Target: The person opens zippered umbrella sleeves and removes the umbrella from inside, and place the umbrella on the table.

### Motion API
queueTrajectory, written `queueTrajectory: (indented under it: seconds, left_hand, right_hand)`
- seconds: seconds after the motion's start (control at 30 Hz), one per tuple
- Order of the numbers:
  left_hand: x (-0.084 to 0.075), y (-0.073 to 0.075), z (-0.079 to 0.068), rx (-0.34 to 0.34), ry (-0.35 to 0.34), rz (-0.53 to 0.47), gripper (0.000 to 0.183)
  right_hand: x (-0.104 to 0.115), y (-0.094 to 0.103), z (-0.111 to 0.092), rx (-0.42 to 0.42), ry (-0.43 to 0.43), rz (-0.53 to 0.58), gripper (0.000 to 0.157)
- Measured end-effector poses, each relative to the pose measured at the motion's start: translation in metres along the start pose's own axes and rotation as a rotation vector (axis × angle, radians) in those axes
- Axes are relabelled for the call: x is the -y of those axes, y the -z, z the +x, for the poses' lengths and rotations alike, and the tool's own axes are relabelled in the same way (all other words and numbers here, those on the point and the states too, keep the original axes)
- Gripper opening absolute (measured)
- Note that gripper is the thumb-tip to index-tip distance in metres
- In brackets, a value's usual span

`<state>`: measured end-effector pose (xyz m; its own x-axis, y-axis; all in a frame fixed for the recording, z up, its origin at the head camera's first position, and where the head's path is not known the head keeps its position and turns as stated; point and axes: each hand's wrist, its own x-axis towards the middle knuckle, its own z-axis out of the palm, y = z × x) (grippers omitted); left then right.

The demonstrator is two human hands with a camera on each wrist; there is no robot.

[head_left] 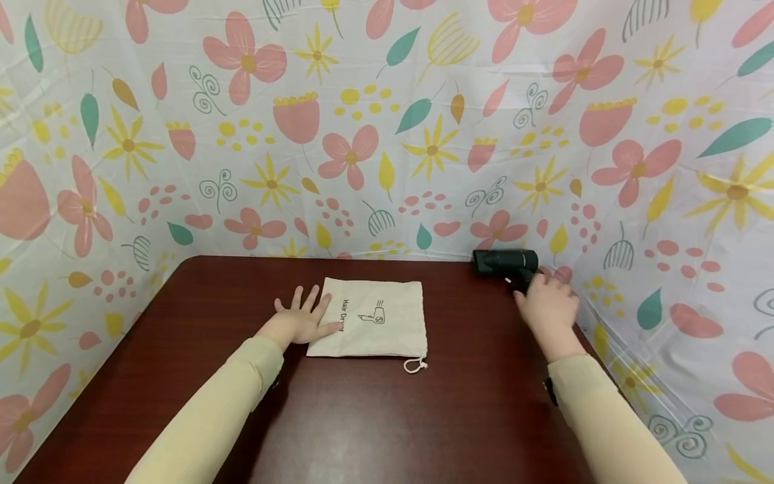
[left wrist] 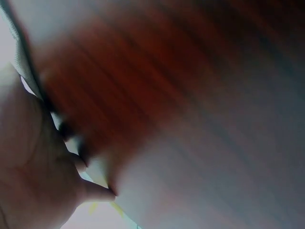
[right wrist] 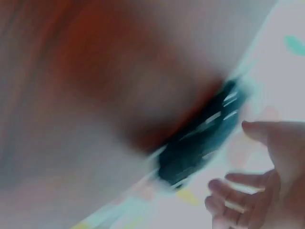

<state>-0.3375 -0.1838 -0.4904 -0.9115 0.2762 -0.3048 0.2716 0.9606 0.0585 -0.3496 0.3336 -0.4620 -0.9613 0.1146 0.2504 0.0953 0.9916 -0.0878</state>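
Note:
A pale cloth drawstring pouch [head_left: 393,336], printed "Hair Dryer" with a small drawing, lies flat on the dark red table. My left hand [head_left: 296,325] has its fingers spread, with fingertips and thumb over the pouch's left edge. In the left wrist view, that hand [left wrist: 38,162] shows straight fingers at the left side. A black hair dryer [head_left: 504,262] is at the table's far right corner. My right hand [head_left: 550,308] is beside its handle and partly hides it. In the right wrist view, loosely bent fingers and thumb [right wrist: 257,132] stand apart from the blurred dryer [right wrist: 202,136].
A white cord loop [head_left: 414,366] sticks out at the pouch's near right corner. The wooden tabletop [head_left: 363,423] reaches back to a flower-printed curtain [head_left: 387,134], which also encloses the left and right sides.

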Motion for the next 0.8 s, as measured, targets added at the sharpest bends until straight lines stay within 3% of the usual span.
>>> queueTrajectory:
  seconds: [0.07,0.17,0.3,0.4,0.5,0.67,0.8]
  left_hand:
    - [0.002,0.0,0.001,-0.004,-0.002,-0.004,0.091]
    - [0.005,-0.002,0.001,-0.018,-0.013,-0.026,0.091]
    - [0.007,-0.006,0.002,-0.083,-0.055,-0.025,0.091]
    - [0.005,-0.007,0.003,-0.135,-0.092,0.001,0.091]
    - [-0.002,-0.006,0.004,-0.146,-0.123,0.005,0.09]
    - [-0.015,-0.002,0.006,-0.149,-0.192,-0.006,0.083]
    - [-0.025,0.0,0.007,-0.192,-0.274,0.001,0.072]
  right_hand:
    - [0.029,0.003,-0.003,-0.038,0.129,0.006,0.062]
    - [0.076,0.005,-0.012,-0.019,0.335,0.064,0.055]
    - [0.13,-0.002,-0.028,0.071,0.568,0.15,0.059]
    - [0.157,-0.009,-0.036,0.162,0.693,0.173,0.068]
    - [0.172,-0.014,-0.041,0.296,0.749,0.188,0.075]
    - [0.175,-0.022,-0.044,0.547,0.714,0.182,0.083]
    - [0.162,-0.028,-0.044,0.573,0.661,0.154,0.085]
